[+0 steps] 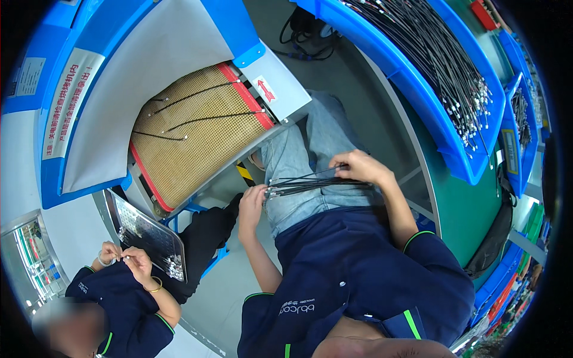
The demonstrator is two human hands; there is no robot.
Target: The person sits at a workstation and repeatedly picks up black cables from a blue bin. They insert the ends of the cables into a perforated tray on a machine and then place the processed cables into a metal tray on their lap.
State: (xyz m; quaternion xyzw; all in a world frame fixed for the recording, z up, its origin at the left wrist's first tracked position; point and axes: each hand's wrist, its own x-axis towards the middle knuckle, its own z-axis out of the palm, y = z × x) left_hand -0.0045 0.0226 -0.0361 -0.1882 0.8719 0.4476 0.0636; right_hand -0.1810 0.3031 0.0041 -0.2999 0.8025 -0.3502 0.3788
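A bundle of thin black cables with metal end fittings (pixel 304 185) lies across my lap over light blue jeans. My left hand (pixel 252 201) grips the bundle at its metal ends, on the left. My right hand (pixel 360 167) closes on the other end of the bundle, pinching a few strands slightly above the rest. Both forearms come out of dark navy sleeves with green trim.
A tan mesh conveyor belt (pixel 191 149) with three black cables on it runs under a blue machine hood (pixel 149 53). A blue bin (pixel 430 77) full of black cables stands at the right. At lower left another person's hands (pixel 128 259) work beside a perforated metal tray (pixel 146 235).
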